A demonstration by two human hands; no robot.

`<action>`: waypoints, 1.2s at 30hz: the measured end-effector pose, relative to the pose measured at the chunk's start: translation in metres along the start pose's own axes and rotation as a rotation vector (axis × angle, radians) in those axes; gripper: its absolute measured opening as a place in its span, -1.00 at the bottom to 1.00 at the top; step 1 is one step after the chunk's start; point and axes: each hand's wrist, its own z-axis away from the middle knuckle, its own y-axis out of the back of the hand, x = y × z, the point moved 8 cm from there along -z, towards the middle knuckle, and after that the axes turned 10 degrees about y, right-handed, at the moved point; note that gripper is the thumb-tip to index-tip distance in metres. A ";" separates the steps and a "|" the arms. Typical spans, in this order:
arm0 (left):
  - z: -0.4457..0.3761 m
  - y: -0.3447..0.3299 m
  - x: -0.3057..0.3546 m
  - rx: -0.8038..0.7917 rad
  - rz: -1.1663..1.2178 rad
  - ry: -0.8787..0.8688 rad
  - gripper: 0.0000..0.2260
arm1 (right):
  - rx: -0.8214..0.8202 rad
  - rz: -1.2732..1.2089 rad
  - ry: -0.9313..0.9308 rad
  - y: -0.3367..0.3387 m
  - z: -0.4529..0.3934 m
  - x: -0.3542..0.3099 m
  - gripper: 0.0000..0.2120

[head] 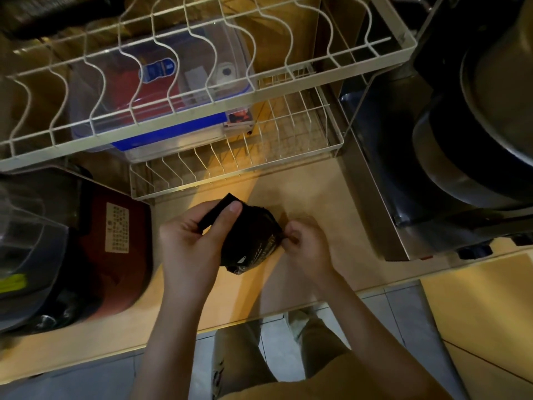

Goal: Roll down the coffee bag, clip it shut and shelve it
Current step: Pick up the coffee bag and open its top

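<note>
From the head camera, a light wooden worktop [302, 197] runs under dim yellow light, with grey floor tiles [403, 307] beyond its front edge. A cream wire dish rack [202, 82] stands along the back of the worktop, its lower tier a grid of thin bars. Under the upper tier sits a clear plastic container [161, 90] with a blue lid; red packaging and some small items show through its wall, and its blue sticker is too blurred to read. At the left edge stands a dark red appliance [115, 241] carrying a pale label [116, 228] printed in small characters that cannot be read. At the right edge, dark pots [476, 140] are stacked on a metal stand.

The coffee bag [251, 241], black with faint pale print, is held above the middle of the worktop near its front edge. The left hand [190, 241] grips the bag's rolled top, thumb pressed over the strip. The right hand [305, 241] pinches the bag's right edge between its fingertips.
</note>
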 end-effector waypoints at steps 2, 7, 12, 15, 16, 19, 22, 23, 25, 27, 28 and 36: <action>-0.002 0.000 0.001 -0.026 0.022 0.012 -0.87 | -0.023 -0.035 -0.015 0.000 -0.002 -0.011 -0.70; -0.005 0.001 -0.001 -0.018 0.043 0.023 -0.85 | 0.249 -0.092 0.092 0.002 0.009 -0.044 -0.61; -0.007 0.001 -0.006 -0.017 0.078 0.049 -0.89 | 0.411 -0.168 0.156 0.003 0.016 -0.044 -0.75; -0.011 -0.001 -0.002 -0.041 0.045 0.027 -0.90 | 0.402 -0.129 0.158 0.006 0.011 -0.043 -0.88; -0.014 -0.001 -0.001 -0.048 0.030 0.026 -0.91 | 0.385 -0.116 0.166 0.006 0.009 -0.045 -0.90; -0.021 -0.001 0.002 -0.066 -0.028 0.023 -0.89 | 0.281 -0.128 0.159 0.004 0.001 -0.046 -0.93; -0.027 -0.003 0.004 -0.119 -0.047 0.051 -0.88 | 0.144 -0.143 0.107 0.004 -0.009 -0.042 -0.92; -0.030 -0.005 0.006 -0.140 -0.079 0.048 -0.88 | 0.116 -0.120 0.112 0.005 -0.011 -0.043 -0.92; -0.037 -0.007 0.012 -0.155 -0.184 0.009 -0.91 | 0.100 -0.079 0.125 0.010 -0.013 -0.046 -0.89; -0.046 -0.010 0.018 -0.145 -0.318 -0.058 -0.92 | 0.061 -0.099 0.097 0.011 -0.016 -0.043 -0.88; -0.050 -0.013 0.023 -0.149 -0.399 -0.103 -0.92 | 0.013 -0.124 0.071 0.009 -0.018 -0.042 -0.85; -0.019 -0.012 0.062 0.183 -0.657 -0.510 -0.74 | -0.020 -0.270 -0.035 0.004 -0.028 -0.036 -0.71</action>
